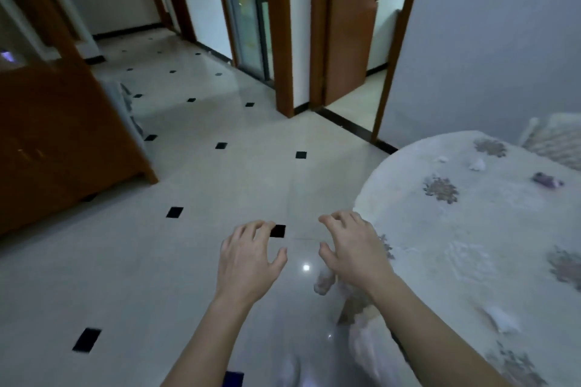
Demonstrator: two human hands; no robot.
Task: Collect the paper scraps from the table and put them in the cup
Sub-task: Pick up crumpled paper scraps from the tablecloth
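Left hand [248, 258] and right hand [352, 248]: held out in front, apart from each other, palms down, fingers spread and loosely curled, gripping nothing. Both over the tiled floor [220, 185] rather than the counter, with the right hand just beside the counter's near edge.

Counter [408, 214] at 3 o'clock from the hands: round, under a white floral cloth.
- Far white scrap [441, 159] and second white scrap [478, 164], close together at 2 o'clock toward the far side.
- Near white scrap [500, 319] at 4 o'clock, closest to reach.
- Purple lump [547, 180] past the far pair. Too blurred to call paper or not.

Cup: not in view, so position unknown. Pale blurred shape below the right wrist: cannot tell what it is.

Step, as a judgement: approach phase, with nothing picked up and scraps apparently all on the counter.

Next move probably calls for:
- Turning toward 3 o'clock and locating the cup first.
- Taking the near white scrap with a light thumb-and-finger pinch.
- Watching the soft cloth, which is likely to bunch if pinched along with the paper.
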